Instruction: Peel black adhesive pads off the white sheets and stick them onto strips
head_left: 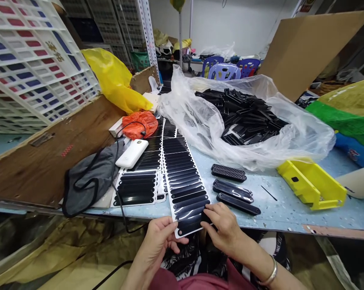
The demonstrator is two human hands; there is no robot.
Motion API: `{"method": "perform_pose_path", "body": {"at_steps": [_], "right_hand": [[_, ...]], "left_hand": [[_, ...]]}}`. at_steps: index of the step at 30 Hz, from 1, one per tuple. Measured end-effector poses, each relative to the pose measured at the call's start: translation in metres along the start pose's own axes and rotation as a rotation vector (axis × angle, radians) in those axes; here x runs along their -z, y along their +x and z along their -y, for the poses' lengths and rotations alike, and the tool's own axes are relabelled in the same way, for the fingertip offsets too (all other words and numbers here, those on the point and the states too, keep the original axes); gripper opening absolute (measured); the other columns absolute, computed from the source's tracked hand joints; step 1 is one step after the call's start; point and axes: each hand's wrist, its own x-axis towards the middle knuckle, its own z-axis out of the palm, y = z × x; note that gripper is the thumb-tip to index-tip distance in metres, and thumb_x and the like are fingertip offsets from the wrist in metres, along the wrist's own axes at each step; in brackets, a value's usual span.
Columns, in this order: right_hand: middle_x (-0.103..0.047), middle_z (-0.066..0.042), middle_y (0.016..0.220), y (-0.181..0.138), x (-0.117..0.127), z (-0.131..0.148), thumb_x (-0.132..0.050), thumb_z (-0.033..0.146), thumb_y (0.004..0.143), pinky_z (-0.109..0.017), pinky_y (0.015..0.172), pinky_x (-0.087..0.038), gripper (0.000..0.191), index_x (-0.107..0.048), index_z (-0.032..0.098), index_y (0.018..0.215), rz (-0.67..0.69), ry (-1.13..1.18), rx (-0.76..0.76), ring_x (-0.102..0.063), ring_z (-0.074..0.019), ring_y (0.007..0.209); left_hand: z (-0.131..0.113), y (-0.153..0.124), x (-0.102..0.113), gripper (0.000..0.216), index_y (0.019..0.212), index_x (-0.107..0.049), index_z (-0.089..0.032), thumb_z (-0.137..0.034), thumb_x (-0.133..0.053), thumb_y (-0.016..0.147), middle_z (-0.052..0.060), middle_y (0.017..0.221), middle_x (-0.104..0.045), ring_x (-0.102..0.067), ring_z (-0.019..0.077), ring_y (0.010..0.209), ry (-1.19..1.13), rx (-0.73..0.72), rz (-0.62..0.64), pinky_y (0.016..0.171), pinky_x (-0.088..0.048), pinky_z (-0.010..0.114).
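Note:
A long white-backed sheet of glossy black adhesive strips runs toward me and juts past the table's front edge. My left hand grips its near left corner, thumb on top and fingers beneath. At the near right edge, my right hand has its fingertips pinched on the sheet, by the ends of the strips. Whether a strip is lifted there is hidden by the fingers. Just right of the sheet lie several long black plastic pieces, one with a honeycomb-patterned face.
Behind stands a clear plastic bag full of black parts. A yellow bin is at right. More strip sheets, a white power bank with a cable, a grey cloth and an orange bag lie left.

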Motion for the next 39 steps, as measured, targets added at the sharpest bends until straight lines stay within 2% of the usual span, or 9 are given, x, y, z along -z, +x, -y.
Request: {"method": "perform_pose_path", "body": {"at_steps": [3, 5, 9, 12, 17, 22, 30, 34, 39], "right_hand": [[-0.068, -0.012, 0.092, -0.002, 0.002, 0.0, -0.057, 0.013, 0.086, -0.039, 0.071, -0.05, 0.014, -0.065, 0.015, 0.098, -0.038, 0.016, -0.001, -0.06, -0.023, 0.079], [-0.065, -0.009, 0.08, -0.004, 0.004, 0.005, -0.056, 0.011, 0.086, -0.034, 0.063, -0.046, 0.012, -0.064, 0.015, 0.094, -0.056, 0.023, -0.012, -0.057, -0.02, 0.07], [-0.054, -0.002, 0.066, -0.01, 0.003, 0.021, -0.054, 0.011, 0.088, -0.029, 0.053, -0.039, 0.013, -0.063, 0.015, 0.095, -0.011, 0.099, -0.008, -0.049, -0.0153, 0.059], [-0.054, -0.003, 0.07, -0.012, -0.006, 0.032, -0.053, 0.013, 0.089, -0.028, 0.054, -0.042, 0.018, -0.06, 0.014, 0.105, 0.038, 0.176, -0.034, -0.05, -0.0155, 0.061], [-0.054, -0.003, 0.072, -0.005, -0.014, 0.041, -0.055, 0.017, 0.088, -0.029, 0.058, -0.047, 0.026, -0.055, 0.013, 0.114, 0.01, 0.244, -0.068, -0.054, -0.0166, 0.064], [-0.055, -0.003, 0.069, 0.005, -0.016, 0.044, -0.053, 0.016, 0.088, -0.028, 0.056, -0.046, 0.017, -0.061, 0.012, 0.102, 0.042, 0.304, -0.121, -0.053, -0.0153, 0.061], [-0.056, -0.002, 0.065, 0.01, -0.027, 0.049, -0.058, 0.017, 0.085, -0.025, 0.053, -0.042, 0.006, -0.063, 0.014, 0.088, -0.03, 0.368, -0.189, -0.052, -0.0135, 0.057], [-0.054, -0.001, 0.064, 0.013, -0.028, 0.05, -0.058, 0.023, 0.086, -0.025, 0.052, -0.04, 0.009, -0.063, 0.015, 0.082, -0.027, 0.353, -0.205, -0.052, -0.0132, 0.056], [-0.055, 0.0, 0.062, 0.021, -0.029, 0.048, -0.065, 0.029, 0.082, -0.022, 0.048, -0.038, 0.015, -0.061, 0.015, 0.078, 0.045, 0.362, -0.396, -0.05, -0.0106, 0.052]], "left_hand": [[0.004, -0.004, 0.003, 0.034, 0.067, -0.064, -0.011, -0.04, -0.081, 0.063, 0.014, 0.063, -0.072, -0.071, 0.0248, 0.055, 0.021, 0.046, -0.001, 0.037, -0.045, 0.019], [0.006, -0.007, 0.003, 0.033, 0.07, -0.064, -0.011, -0.038, -0.081, 0.063, 0.016, 0.066, -0.073, -0.072, 0.0251, 0.056, 0.028, 0.051, 0.012, 0.037, -0.045, 0.02], [0.007, -0.008, 0.0, 0.032, 0.068, -0.062, -0.012, -0.039, -0.079, 0.065, 0.011, 0.059, -0.07, -0.067, 0.0195, 0.046, 0.016, 0.024, 0.023, 0.034, -0.039, 0.017], [0.006, -0.006, -0.003, 0.031, 0.064, -0.061, -0.012, -0.039, -0.076, 0.068, 0.007, 0.054, -0.067, -0.06, 0.0126, 0.037, -0.009, -0.015, 0.06, 0.033, -0.033, 0.015], [0.004, -0.004, -0.009, 0.03, 0.062, -0.059, -0.012, -0.037, -0.073, 0.073, 0.003, 0.051, -0.063, -0.049, 0.0064, 0.032, -0.048, -0.06, 0.083, 0.034, -0.03, 0.015], [0.004, -0.003, -0.011, 0.03, 0.063, -0.058, -0.013, -0.037, -0.074, 0.072, 0.002, 0.05, -0.062, -0.046, 0.0054, 0.032, -0.056, -0.081, 0.065, 0.035, -0.03, 0.015], [0.002, 0.0, -0.012, 0.031, 0.064, -0.06, -0.013, -0.038, -0.077, 0.068, 0.0, 0.047, -0.058, -0.04, 0.0039, 0.033, -0.042, -0.106, 0.022, 0.035, -0.027, 0.015], [0.005, 0.001, -0.014, 0.032, 0.061, -0.059, -0.014, -0.04, -0.077, 0.068, -0.002, 0.045, -0.054, -0.04, 0.0041, 0.034, -0.017, -0.132, 0.007, 0.036, -0.029, 0.015], [0.005, 0.001, -0.018, 0.035, 0.056, -0.058, -0.015, -0.043, -0.076, 0.066, -0.001, 0.044, -0.056, -0.042, 0.0058, 0.033, 0.11, -0.173, -0.015, 0.035, -0.028, 0.017]]}}
